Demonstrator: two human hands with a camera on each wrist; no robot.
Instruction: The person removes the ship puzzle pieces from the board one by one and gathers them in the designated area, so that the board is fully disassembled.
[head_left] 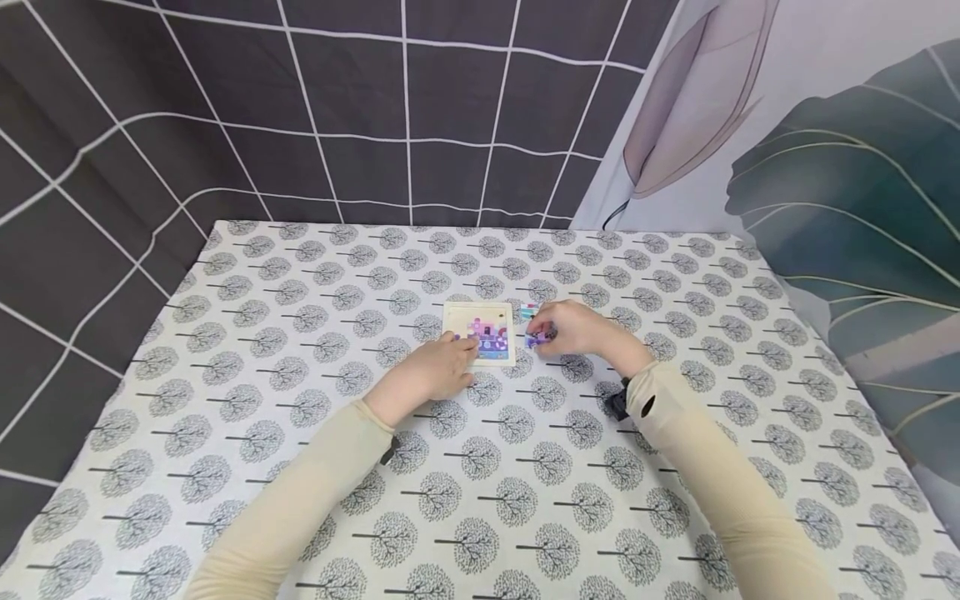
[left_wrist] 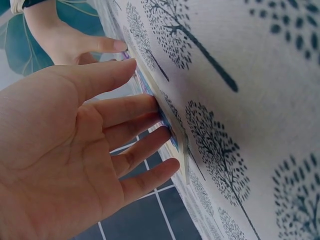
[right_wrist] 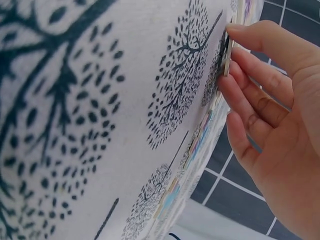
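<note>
A small jigsaw puzzle in a cream tray (head_left: pixel 457 312) lies flat on the cloth, its picture part purple, pink and blue. My left hand (head_left: pixel 438 367) rests at the tray's left and front side, fingers fairly straight; in the left wrist view, fingertips (left_wrist: pixel 165 132) touch the puzzle. Just right of the tray, my right hand (head_left: pixel 568 327) pinches a thin puzzle piece (right_wrist: pixel 228 59) between thumb and fingers, seen edge-on in the right wrist view. Its picture is mostly hidden.
More colourful puzzle pieces (head_left: pixel 528 311) lie beside the right hand, and some loose ones (right_wrist: pixel 168 199) show flat on the cloth in the right wrist view. The tree-print tablecloth (head_left: pixel 480 542) covers the table. A dark checked curtain (head_left: pixel 360 92) hangs behind.
</note>
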